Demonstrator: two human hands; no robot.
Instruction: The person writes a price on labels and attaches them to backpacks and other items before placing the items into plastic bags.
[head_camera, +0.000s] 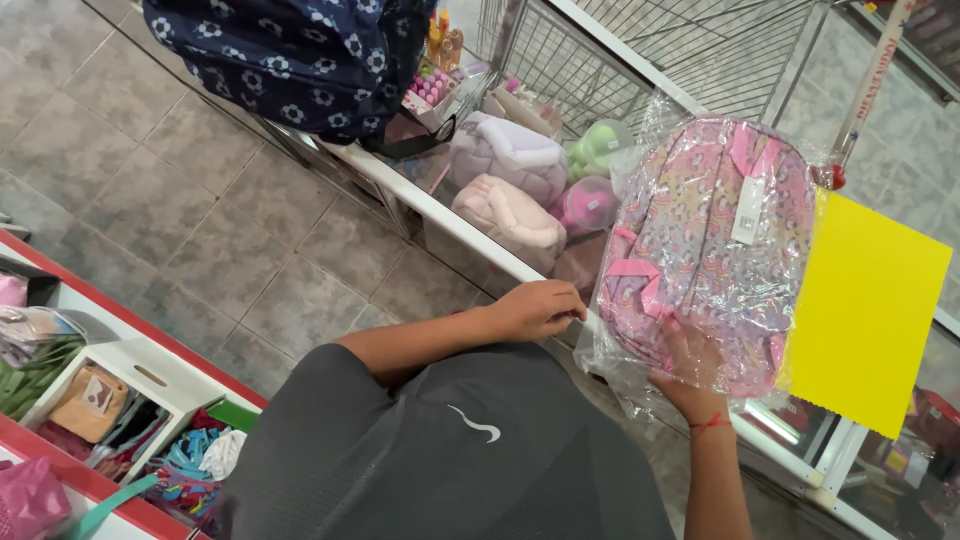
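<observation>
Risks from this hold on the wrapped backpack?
1. The right hand presses the pink backpack through loose clear plastic; the film may slide and the pack could slip.
2. The left hand only touches the wrap's lower left edge, so support looks thin on that side.
3. The pack hangs over the white counter edge and sits close to the yellow card; a swing might knock the card.
</observation>
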